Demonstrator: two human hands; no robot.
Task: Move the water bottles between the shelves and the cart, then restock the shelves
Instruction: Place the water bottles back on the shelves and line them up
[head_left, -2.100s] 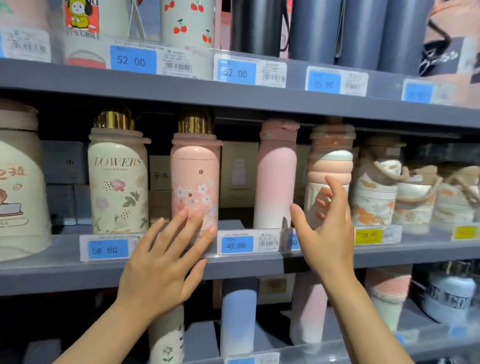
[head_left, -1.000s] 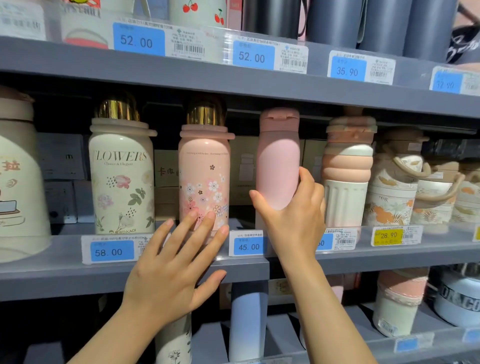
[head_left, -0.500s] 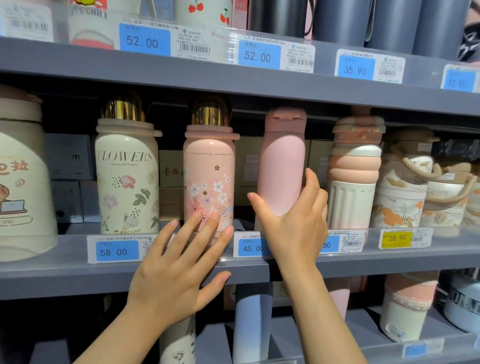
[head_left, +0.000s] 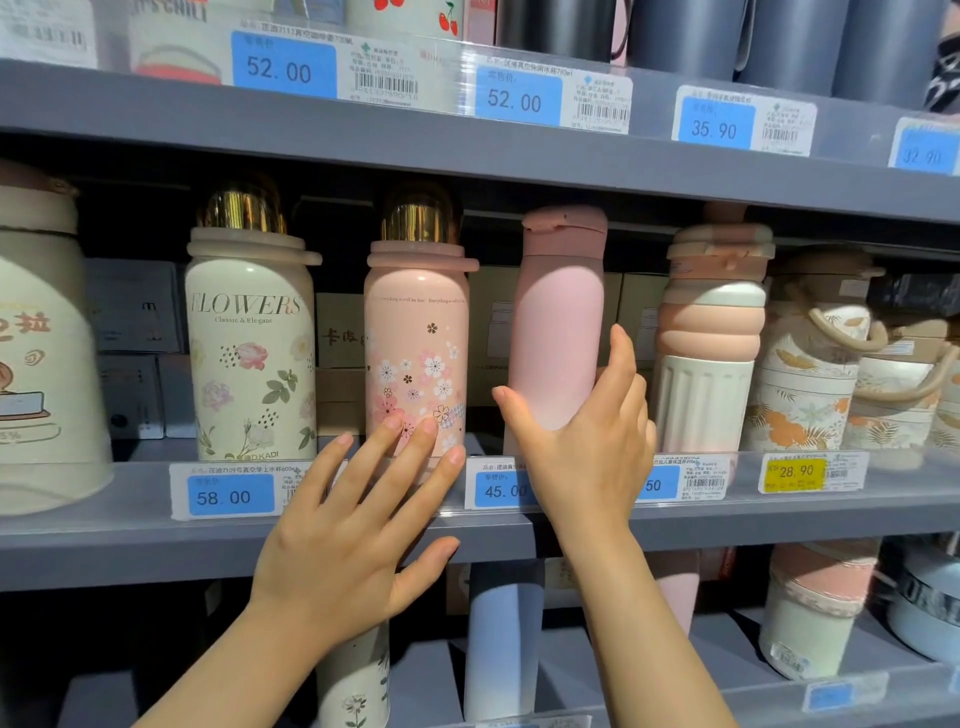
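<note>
A tall plain pink bottle (head_left: 558, 312) stands upright on the middle grey shelf (head_left: 130, 540). My right hand (head_left: 587, 447) wraps its lower part, thumb on the left side and fingers on the right. To its left stands a pink flowered bottle (head_left: 418, 332) with a gold cap. My left hand (head_left: 353, 525) is spread flat in front of that bottle's base, fingertips over its lower edge and the shelf's front rail. A cream bottle (head_left: 252, 353) marked FLOWERS stands further left.
A ribbed peach and white bottle (head_left: 711, 338) stands just right of the plain pink one, then several leaf-patterned jars (head_left: 810, 384). Dark tumblers (head_left: 691, 36) line the upper shelf. A blue bottle (head_left: 501, 644) and others fill the lower shelf. Boxes sit behind the row.
My right hand moved left from the ribbed bottle to the plain pink bottle and closed around its lower part. My left hand stayed spread by the flowered bottle.
</note>
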